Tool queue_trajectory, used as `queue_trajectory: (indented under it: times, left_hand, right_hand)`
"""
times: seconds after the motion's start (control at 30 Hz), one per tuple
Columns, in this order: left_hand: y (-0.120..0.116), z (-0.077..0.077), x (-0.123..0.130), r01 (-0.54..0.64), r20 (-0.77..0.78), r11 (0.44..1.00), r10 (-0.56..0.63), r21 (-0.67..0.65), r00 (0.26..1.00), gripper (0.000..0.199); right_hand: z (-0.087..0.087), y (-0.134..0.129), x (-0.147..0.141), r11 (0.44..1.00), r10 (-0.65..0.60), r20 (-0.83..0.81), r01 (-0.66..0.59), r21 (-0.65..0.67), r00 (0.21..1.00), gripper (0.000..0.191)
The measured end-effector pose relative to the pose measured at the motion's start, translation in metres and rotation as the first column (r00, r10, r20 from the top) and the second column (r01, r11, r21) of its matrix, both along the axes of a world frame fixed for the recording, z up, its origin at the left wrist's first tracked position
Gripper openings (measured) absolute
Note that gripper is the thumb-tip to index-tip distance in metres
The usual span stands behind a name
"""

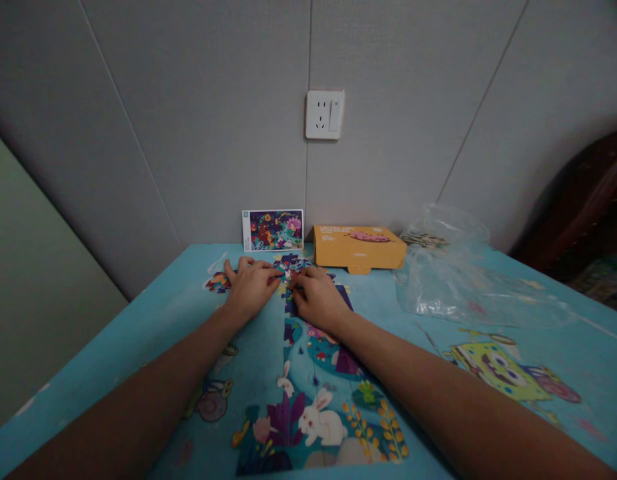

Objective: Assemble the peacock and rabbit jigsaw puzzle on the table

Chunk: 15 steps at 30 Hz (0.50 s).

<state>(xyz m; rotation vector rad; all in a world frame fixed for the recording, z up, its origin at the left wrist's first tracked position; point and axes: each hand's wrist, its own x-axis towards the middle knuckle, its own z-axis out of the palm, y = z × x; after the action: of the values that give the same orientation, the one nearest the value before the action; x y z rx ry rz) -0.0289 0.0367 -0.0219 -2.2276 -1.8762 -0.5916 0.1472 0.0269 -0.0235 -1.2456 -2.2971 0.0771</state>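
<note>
A partly joined jigsaw puzzle [301, 373] lies on the table, running from the near edge toward the wall, with white rabbits, purple leaves and a teal stream on it. At its far end, my left hand [252, 288] has thumb and forefinger pinched on a small puzzle piece [287, 274] with some white on it. Just to the right, my right hand [319, 297] is closed with bent fingers at the puzzle pieces; its fingertips partly hide what they grip. Loose puzzle pieces [219, 283] lie beside the outer fingers of my left hand.
A picture card [277, 231] leans against the wall, next to a yellow puzzle box [359, 248]. Clear plastic bags [438, 287], one with pieces [424, 240] inside, lie at the right. The blue cartoon tablecloth [188, 320] covers the table. A socket [325, 115] is on the wall.
</note>
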Motion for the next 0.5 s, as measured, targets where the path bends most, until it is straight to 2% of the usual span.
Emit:
queue_trajectory:
  times: [0.17,0.33,0.5]
  left_hand:
    - [0.0031,-0.0006,-0.0021,-0.039,0.058,0.999,0.041,-0.031,0.997,0.037]
    - [0.006,-0.0017,-0.0033,-0.028,0.075,0.998,0.033,-0.061,0.997,0.038]
    - [0.0044,-0.0003,-0.0051,-0.017,0.056,1.0,0.016,0.005,0.998,0.044]
  right_hand:
    - [0.0013,0.0001,-0.0003,1.0,-0.028,-0.009,0.028,-0.007,1.0,0.022]
    - [-0.0012,0.0016,0.0006,0.999,-0.038,-0.024,0.037,-0.018,0.999,0.023]
    - [-0.0037,0.0028,0.001,0.999,-0.049,-0.078,0.048,-0.008,0.996,0.025]
